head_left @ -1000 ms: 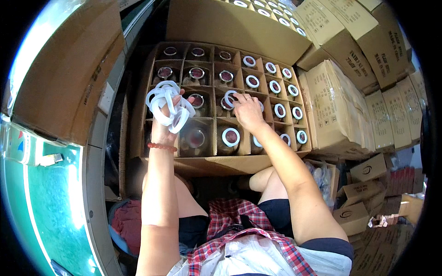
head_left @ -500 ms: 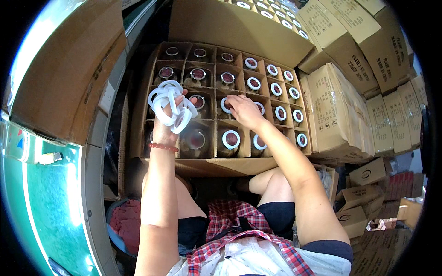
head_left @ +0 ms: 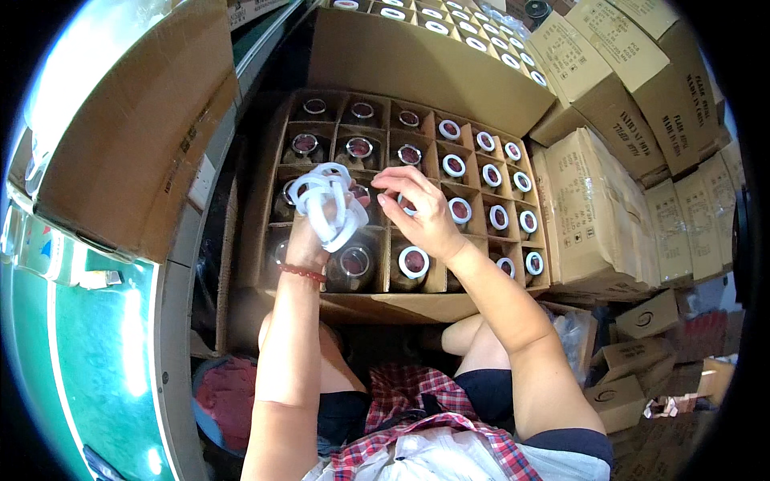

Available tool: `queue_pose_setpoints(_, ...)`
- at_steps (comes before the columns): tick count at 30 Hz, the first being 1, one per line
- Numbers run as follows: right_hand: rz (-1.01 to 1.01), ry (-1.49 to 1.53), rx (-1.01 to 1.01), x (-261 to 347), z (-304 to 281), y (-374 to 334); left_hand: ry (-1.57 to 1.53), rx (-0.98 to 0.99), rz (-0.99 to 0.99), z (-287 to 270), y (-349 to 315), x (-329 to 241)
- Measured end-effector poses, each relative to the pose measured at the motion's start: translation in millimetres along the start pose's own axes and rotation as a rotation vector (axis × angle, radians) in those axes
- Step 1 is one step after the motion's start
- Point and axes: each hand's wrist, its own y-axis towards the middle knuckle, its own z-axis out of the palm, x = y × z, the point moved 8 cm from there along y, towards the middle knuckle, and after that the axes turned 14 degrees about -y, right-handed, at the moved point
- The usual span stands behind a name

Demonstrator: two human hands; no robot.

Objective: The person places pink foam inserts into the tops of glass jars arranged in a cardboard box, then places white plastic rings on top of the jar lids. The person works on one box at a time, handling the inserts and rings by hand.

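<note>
My left hand [head_left: 308, 243] holds a loose bunch of white rings [head_left: 327, 200] above the left part of a divided cardboard carton [head_left: 361, 307]. Clear glass jars [head_left: 358, 148] stand in its compartments, mouths up. Toward the right, the jars carry a white ring [head_left: 414, 261] around the mouth; those at the left and back left show bare glass rims. My right hand [head_left: 427, 220] hovers over a ringed jar just right of the bunch. Its fingers are spread and partly bent, with nothing seen between them. Both hands hide some jar mouths beneath.
Behind stands another carton [head_left: 425, 72] of ringed jars. Closed cartons [head_left: 593, 216] are stacked along the right. At the left, a brown cardboard box [head_left: 136, 136] sits over a green surface [head_left: 96, 345]. A tub with red cloth [head_left: 228, 397] stands by my left leg.
My right hand has lifted off the ringed jar and moved left toward the bunch, its fingers spreading. My left hand still holds the rings. The whole view has shifted slightly.
</note>
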Motion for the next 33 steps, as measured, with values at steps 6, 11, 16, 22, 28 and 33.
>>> queue_pose_setpoints(6, 0.133, 0.123, 0.056, 3.2, 5.7, 19.7, 0.158, -0.054, 0.012, 6.2, -6.4, -4.9)
queue_pose_setpoints(11, 0.441, 0.527, 0.456, -44.2, 43.6, 15.1, 0.263, 0.094, -0.086, 23.2, -1.8, 10.6)
queue_pose_setpoints(16, 0.711, 0.856, 0.141, -103.8, 29.7, 21.9, 0.106, 0.005, -0.064, 12.1, -3.1, 9.5)
queue_pose_setpoints(22, 0.383, -0.248, -0.154, -206.1, 11.6, 19.1, 0.124, 0.018, -0.068, 17.5, 4.3, 10.3)
queue_pose_setpoints(28, 0.102, -0.934, 0.407, -202.1, 64.3, 0.7, 0.087, -0.018, -0.065, 8.1, 2.6, 7.7)
queue_pose_setpoints(33, 0.149, -0.99, 0.454, -212.7, 55.7, -15.5, 0.105, -0.039, -0.086, 6.5, 0.7, 10.1)
